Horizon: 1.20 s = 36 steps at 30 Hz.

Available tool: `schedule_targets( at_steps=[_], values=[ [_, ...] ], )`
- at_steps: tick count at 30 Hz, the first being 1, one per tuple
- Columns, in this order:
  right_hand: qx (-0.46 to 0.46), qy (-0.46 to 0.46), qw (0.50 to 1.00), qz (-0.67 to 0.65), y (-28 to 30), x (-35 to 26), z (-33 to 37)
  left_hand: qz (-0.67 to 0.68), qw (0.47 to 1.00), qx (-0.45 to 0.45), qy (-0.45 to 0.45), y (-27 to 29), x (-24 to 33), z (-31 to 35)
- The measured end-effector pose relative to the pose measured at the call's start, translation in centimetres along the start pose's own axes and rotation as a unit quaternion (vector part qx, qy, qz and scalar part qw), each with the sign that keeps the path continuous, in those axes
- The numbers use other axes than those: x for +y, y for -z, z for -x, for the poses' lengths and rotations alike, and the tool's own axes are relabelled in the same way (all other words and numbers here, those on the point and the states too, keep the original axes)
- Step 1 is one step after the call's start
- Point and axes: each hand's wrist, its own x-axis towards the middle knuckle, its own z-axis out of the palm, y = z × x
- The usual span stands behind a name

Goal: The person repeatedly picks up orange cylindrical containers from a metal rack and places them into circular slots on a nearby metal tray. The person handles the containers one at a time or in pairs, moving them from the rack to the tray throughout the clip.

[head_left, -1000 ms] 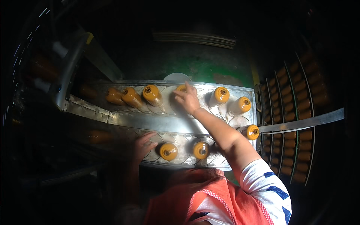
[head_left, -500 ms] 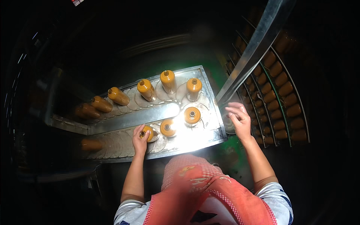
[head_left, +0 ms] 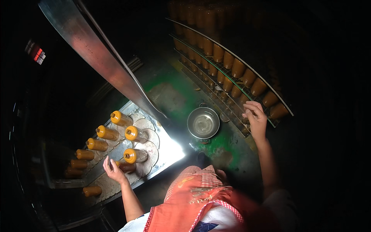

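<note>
Orange-topped bottles with clear lower parts (head_left: 135, 155) stand on the overlapping round plates of a metal-edged conveyor (head_left: 152, 152) at the left. My left hand (head_left: 114, 173) is beside the nearer bottles, fingers apart and lightly bent; I see nothing in it. One dark bottle (head_left: 127, 167) just right of its fingers is partly hidden. Away to the right, my right hand (head_left: 256, 120) is raised in front of a rack of amber bottles, its fingers loosely curved and apart. It appears to hold nothing.
A round metal pot (head_left: 203, 123) stands on the green floor between conveyor and rack (head_left: 232, 67). The rack has several tiers of amber bottles. A broad metal post (head_left: 104, 63) slants across the upper left. Surroundings are dark.
My view has turned right, bringing the pot and more of the rack into sight. My left hand has come off the bottle it was touching. My right hand is now before the rack.
</note>
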Motion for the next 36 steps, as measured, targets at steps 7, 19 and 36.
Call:
schedule_targets(
  at_steps=[7,19,36],
  values=[
    [0.060,-0.010,0.996,0.062,7.6,2.4,-7.5,0.391,0.810,-0.427,0.095,-17.1,19.1,5.6],
    [-0.232,0.099,0.936,0.246,4.9,10.5,-33.2,0.059,0.711,-0.700,0.007,-47.8,32.2,7.9],
    [-0.380,-0.037,0.913,0.142,3.4,13.0,-41.1,0.259,0.835,-0.303,0.380,-49.2,27.2,-2.0]
  ],
)
